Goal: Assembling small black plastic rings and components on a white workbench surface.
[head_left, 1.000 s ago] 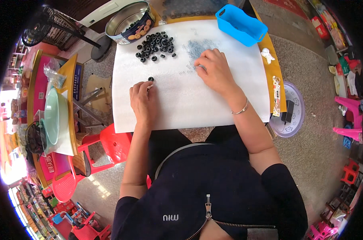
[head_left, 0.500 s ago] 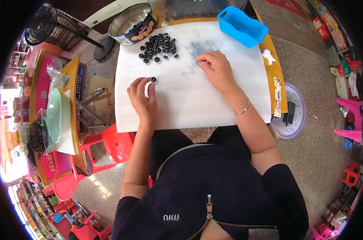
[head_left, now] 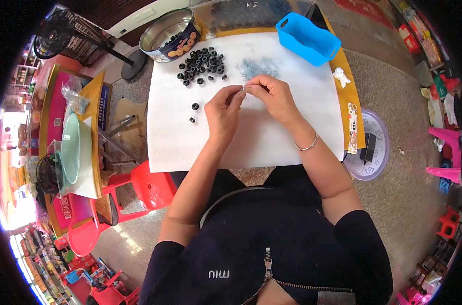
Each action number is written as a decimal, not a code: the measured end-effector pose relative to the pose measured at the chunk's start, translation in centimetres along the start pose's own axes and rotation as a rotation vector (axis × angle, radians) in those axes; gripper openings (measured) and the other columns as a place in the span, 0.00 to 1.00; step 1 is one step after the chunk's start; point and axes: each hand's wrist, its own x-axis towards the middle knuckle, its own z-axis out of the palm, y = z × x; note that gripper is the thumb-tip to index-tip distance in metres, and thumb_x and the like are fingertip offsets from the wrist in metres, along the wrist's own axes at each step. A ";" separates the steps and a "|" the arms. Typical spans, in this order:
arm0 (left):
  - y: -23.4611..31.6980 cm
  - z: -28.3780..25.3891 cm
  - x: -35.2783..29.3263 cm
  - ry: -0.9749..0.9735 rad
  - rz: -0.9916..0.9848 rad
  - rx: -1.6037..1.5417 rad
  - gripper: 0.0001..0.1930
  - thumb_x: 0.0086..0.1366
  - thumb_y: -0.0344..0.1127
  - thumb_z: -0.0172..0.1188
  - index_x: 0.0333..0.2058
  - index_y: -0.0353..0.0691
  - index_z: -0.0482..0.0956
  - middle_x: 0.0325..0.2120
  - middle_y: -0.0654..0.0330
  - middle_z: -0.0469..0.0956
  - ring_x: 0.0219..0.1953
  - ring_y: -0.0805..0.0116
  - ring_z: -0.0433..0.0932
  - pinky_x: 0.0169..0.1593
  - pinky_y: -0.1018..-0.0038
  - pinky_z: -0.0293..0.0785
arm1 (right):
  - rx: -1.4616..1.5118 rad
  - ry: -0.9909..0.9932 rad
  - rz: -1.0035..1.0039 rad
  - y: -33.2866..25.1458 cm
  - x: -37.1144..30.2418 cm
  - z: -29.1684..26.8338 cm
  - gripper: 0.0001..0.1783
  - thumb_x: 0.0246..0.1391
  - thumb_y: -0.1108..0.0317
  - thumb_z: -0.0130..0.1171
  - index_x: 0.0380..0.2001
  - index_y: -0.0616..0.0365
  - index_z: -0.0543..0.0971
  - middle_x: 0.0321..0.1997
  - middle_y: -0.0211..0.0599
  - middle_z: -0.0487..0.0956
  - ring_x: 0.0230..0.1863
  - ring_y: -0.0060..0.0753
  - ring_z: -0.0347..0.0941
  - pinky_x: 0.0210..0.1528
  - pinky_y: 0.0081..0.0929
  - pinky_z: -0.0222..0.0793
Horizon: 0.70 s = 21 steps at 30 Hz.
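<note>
Over the middle of the white sheet point(head_left: 287, 142), my two hands meet at the fingertips. My left hand point(head_left: 225, 111) pinches thumb and finger together, and my right hand point(head_left: 276, 101) does the same against it. A tiny pale bit seems to show between them, too small to name. Just beyond the fingers is a spread of small blue-grey pieces point(head_left: 259, 67). To the left of my left hand lie a black ring-shaped part point(head_left: 195, 106) and a smaller black part point(head_left: 192, 120), apart from each other. Farther off sits a heap of similar black parts point(head_left: 203, 63).
A round cookie tin point(head_left: 162, 51) holding some black parts stands at the far left. At the far right is a blue plastic basket point(head_left: 312, 46), with a small white figure point(head_left: 341, 76) below it. A red chair point(head_left: 152, 188) is beside the table at left.
My left hand has left the black ring-shaped part and moved right to meet my right hand. The right hand has come slightly nearer. Two separate black parts now show where the left hand was.
</note>
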 end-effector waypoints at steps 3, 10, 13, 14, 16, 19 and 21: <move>-0.3 -0.4 -0.2 0.017 -0.036 0.012 0.09 0.61 0.30 0.63 0.38 0.33 0.81 0.23 0.65 0.78 0.26 0.81 0.71 0.31 0.82 0.69 | -0.065 -0.004 -0.052 -0.1 -0.1 0.1 0.09 0.53 0.66 0.61 0.30 0.62 0.79 0.25 0.36 0.77 0.29 0.27 0.71 0.33 0.25 0.66; -1.3 -0.3 -0.9 0.030 0.042 -0.016 0.09 0.61 0.32 0.63 0.39 0.34 0.81 0.24 0.65 0.77 0.25 0.82 0.70 0.31 0.83 0.68 | -0.202 -0.069 -0.161 -0.5 -0.1 0.4 0.10 0.53 0.65 0.59 0.26 0.61 0.77 0.25 0.41 0.75 0.29 0.41 0.70 0.33 0.34 0.65; -1.4 -0.8 -1.1 -0.006 -0.025 -0.065 0.09 0.62 0.32 0.63 0.39 0.34 0.81 0.25 0.66 0.77 0.26 0.81 0.71 0.31 0.83 0.69 | -0.202 -0.079 -0.154 -0.7 -0.1 0.4 0.09 0.54 0.66 0.58 0.26 0.61 0.77 0.26 0.43 0.75 0.30 0.45 0.71 0.34 0.36 0.66; -1.3 -0.8 -1.2 -0.022 -0.053 -0.102 0.10 0.62 0.32 0.62 0.39 0.33 0.81 0.26 0.65 0.78 0.27 0.81 0.71 0.32 0.83 0.69 | -0.210 -0.075 -0.181 -0.5 -0.1 0.4 0.09 0.54 0.66 0.58 0.26 0.61 0.77 0.26 0.43 0.75 0.30 0.45 0.71 0.34 0.36 0.66; -0.9 -1.0 -1.5 -0.048 -0.111 -0.177 0.10 0.64 0.32 0.60 0.40 0.31 0.80 0.29 0.65 0.78 0.29 0.80 0.71 0.34 0.83 0.68 | -0.235 -0.080 -0.222 -0.4 0.0 0.4 0.09 0.54 0.66 0.57 0.26 0.61 0.77 0.26 0.43 0.75 0.31 0.45 0.71 0.36 0.36 0.66; -0.9 -1.1 -1.6 -0.043 -0.121 -0.205 0.10 0.64 0.31 0.60 0.41 0.32 0.79 0.30 0.64 0.78 0.30 0.79 0.71 0.35 0.83 0.69 | -0.266 -0.091 -0.250 -0.8 -0.1 0.6 0.08 0.53 0.67 0.57 0.27 0.61 0.78 0.26 0.42 0.76 0.33 0.43 0.71 0.37 0.36 0.66; -1.1 -1.0 -1.5 -0.026 -0.073 -0.248 0.10 0.63 0.30 0.60 0.42 0.32 0.79 0.31 0.64 0.78 0.30 0.79 0.72 0.35 0.82 0.69 | -0.255 -0.085 -0.252 -1.1 -0.3 0.7 0.07 0.52 0.68 0.58 0.28 0.60 0.78 0.27 0.40 0.76 0.34 0.43 0.71 0.38 0.35 0.66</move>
